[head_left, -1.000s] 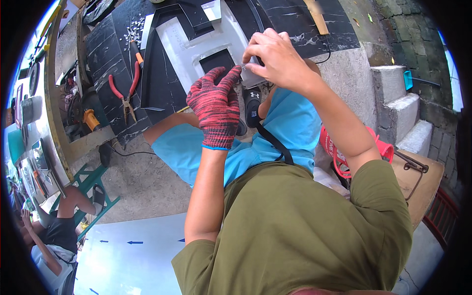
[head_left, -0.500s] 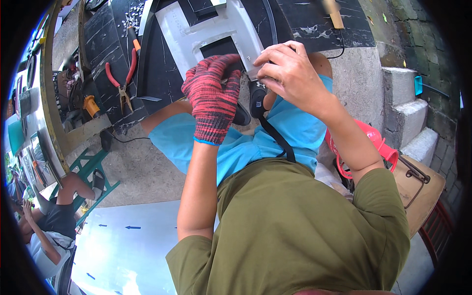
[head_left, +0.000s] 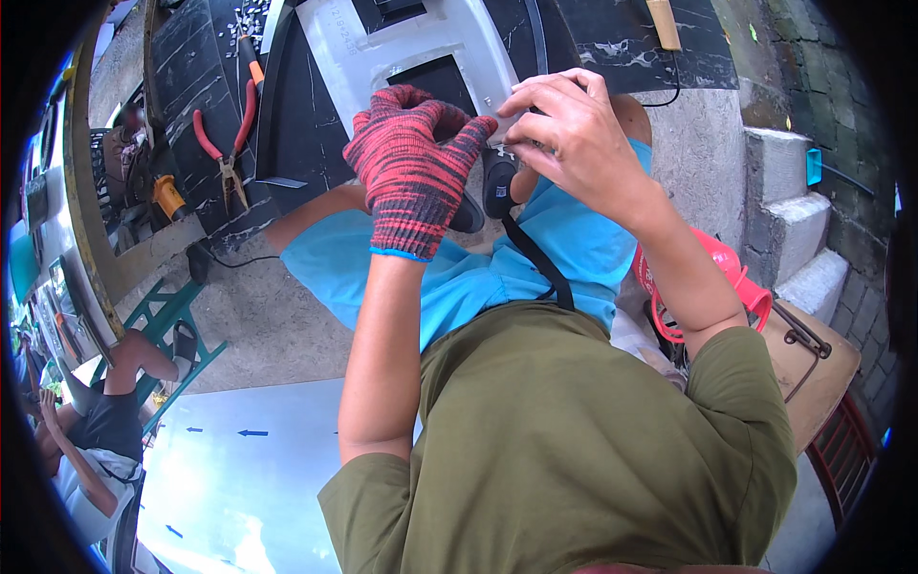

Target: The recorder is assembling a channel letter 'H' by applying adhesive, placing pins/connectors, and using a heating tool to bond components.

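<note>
My left hand, in a red and black knit glove, and my bare right hand meet fingertip to fingertip at the lower edge of a pale grey metal panel with a dark rectangular cutout. Between the pinched fingers is a small part, mostly hidden. Just below the hands a black device hangs on a black strap over blue shorts. I cannot make out what the small part is.
Red-handled pliers and a yellow and black tool lie on the dark slab at left. A wooden-handled tool lies at top right. Concrete steps, a red object and a wooden stool stand right. Another person sits lower left.
Both hands have lifted off the black device and now pinch at the panel's edge. The panel and the tools sit lower and nearer in the picture.
</note>
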`<state>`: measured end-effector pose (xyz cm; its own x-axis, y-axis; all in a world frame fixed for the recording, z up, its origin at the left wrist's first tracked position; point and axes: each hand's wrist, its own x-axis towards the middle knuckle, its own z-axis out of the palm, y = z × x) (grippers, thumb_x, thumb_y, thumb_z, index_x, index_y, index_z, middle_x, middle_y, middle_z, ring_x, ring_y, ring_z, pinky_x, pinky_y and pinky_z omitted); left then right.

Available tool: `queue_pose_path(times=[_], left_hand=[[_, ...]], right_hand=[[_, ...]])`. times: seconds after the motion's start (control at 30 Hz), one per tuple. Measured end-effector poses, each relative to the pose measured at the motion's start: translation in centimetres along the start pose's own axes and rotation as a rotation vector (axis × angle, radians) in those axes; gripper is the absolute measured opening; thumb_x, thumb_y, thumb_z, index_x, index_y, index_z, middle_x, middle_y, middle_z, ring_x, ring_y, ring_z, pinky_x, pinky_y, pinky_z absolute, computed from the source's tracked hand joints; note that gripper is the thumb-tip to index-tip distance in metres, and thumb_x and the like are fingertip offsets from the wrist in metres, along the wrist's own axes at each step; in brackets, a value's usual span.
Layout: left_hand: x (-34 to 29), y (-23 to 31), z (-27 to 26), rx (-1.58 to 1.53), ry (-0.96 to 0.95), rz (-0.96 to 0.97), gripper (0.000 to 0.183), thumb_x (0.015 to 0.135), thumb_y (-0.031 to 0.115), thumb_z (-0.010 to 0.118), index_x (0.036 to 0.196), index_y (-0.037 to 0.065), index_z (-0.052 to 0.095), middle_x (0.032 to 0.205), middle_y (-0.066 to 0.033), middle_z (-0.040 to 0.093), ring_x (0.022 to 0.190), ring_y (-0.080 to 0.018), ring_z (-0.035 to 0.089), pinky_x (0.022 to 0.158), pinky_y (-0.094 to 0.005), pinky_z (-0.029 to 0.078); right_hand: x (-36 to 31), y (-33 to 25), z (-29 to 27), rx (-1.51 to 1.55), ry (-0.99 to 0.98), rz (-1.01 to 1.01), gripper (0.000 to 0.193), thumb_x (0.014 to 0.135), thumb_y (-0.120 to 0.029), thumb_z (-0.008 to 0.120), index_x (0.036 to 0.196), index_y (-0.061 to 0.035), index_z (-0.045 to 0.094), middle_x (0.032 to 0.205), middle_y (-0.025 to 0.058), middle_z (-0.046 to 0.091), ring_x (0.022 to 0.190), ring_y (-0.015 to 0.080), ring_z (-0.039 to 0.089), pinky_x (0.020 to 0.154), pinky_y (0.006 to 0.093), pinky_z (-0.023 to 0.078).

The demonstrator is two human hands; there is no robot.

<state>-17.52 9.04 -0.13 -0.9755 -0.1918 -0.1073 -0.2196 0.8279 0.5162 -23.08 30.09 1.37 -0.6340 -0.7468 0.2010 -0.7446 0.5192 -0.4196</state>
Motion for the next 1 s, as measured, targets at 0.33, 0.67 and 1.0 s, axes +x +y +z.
queue_pose_path(times=[0.33,0.67,1.0], left_hand=[[0.2,-0.1,0.0,0.015,-0.014,-0.007,0.035,0.080,0.049,0.090,0.100,0.021,0.088,0.119,-0.0067,0.072,0.115,-0.0300,0.065,0.103,-0.0489,0.051],[0.4,-0.3,-0.1,-0.015,-0.034,-0.003,0.037,0.080,0.054,0.088,0.097,0.021,0.087,0.119,-0.0067,0.068,0.115,-0.0321,0.063,0.100,-0.0512,0.049],[0.5,0.3,-0.7,-0.005,-0.045,-0.022,0.033,0.080,0.044,0.091,0.100,0.018,0.086,0.119,-0.0095,0.072,0.115,-0.0313,0.065,0.102,-0.0479,0.052]], right_hand=[[-0.1,0.0,0.1,-0.006,0.018,0.000,0.006,0.085,-0.015,0.083,0.089,-0.0145,0.078,0.112,-0.0031,0.073,0.118,0.0166,0.066,0.110,0.0448,0.037],[-0.1,0.0,0.2,-0.007,0.021,0.015,0.006,0.085,-0.015,0.083,0.088,-0.0142,0.079,0.112,-0.0027,0.073,0.119,0.0172,0.066,0.110,0.0463,0.037],[0.6,0.8,-1.4,0.057,0.002,0.026,0.012,0.086,-0.020,0.085,0.093,-0.0128,0.080,0.116,-0.0021,0.074,0.123,0.0170,0.064,0.113,0.0485,0.035]])
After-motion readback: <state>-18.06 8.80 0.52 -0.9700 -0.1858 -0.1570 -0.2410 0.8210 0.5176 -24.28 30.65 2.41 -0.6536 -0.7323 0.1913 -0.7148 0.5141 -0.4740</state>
